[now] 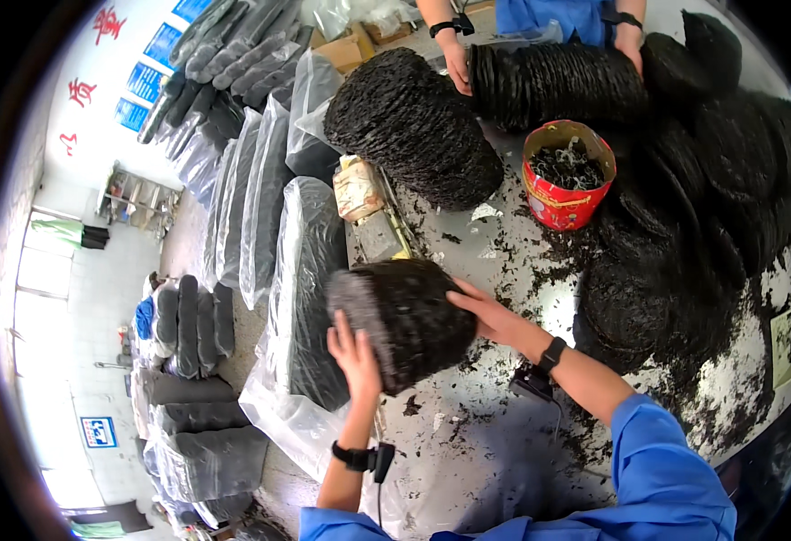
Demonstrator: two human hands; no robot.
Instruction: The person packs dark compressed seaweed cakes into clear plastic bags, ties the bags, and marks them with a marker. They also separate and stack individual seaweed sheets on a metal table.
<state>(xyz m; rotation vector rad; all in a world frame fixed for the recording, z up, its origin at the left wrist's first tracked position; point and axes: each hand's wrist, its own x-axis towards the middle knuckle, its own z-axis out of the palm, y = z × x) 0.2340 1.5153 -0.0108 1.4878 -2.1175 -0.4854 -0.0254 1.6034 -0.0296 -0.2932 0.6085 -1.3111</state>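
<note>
Between my two hands is a short stack of black dried seaweed discs [418,329], tilted on its side above the table's left edge. My left hand [356,356] presses its fingers against the left end face of the stack. My right hand [493,316] grips the opposite end, its palm side partly hidden. Just beyond the stack lies a longer roll of the same seaweed discs [413,126]. A clear plastic bag [301,433] spreads beside my left forearm.
Across the table [468,433], a person's hands [454,63] hold another seaweed roll [558,86]. A red tin [569,176] with dark scraps stands mid-table. Seaweed piles [657,261] fill the right side. Bagged rolls [310,298] line the left; a pale green tray [790,343] sits far right.
</note>
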